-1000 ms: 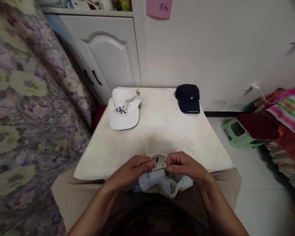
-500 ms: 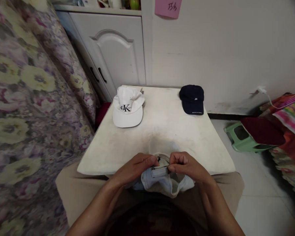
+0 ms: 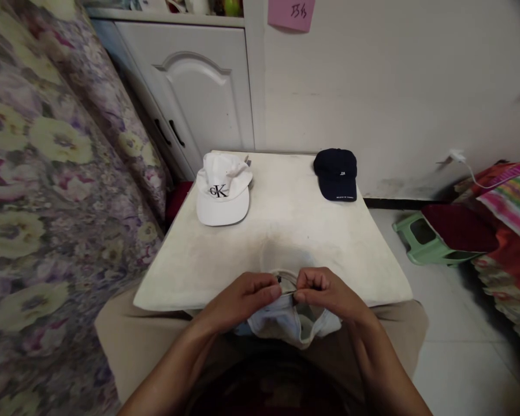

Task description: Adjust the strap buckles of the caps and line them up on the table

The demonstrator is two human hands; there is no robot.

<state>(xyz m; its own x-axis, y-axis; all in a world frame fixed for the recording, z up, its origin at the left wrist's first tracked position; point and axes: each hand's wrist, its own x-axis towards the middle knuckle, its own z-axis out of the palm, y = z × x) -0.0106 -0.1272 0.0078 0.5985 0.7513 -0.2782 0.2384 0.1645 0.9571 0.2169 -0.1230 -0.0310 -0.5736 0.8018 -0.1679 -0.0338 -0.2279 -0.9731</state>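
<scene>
A light blue baseball cap is held at the table's near edge, its back strap and opening turned toward me. My left hand pinches the strap area from the left, the thumb lying along it. From the right, my right hand grips the strap's other end between thumb and curled fingers. Part of the cap's inside shows between the hands; the fastening itself is too small to make out. Farther back on the table lie a white cap with black letters, at left, and a navy cap, at right.
The cream-covered table reaches over my knees. Behind it stand a white cabinet and a wall. A floral curtain hangs at the left. On the right floor is a green stool with a dark red top.
My left thumb and fingers have shifted slightly right along the strap, covering more of it. My right hand keeps its grip. The whole view has moved a little.
</scene>
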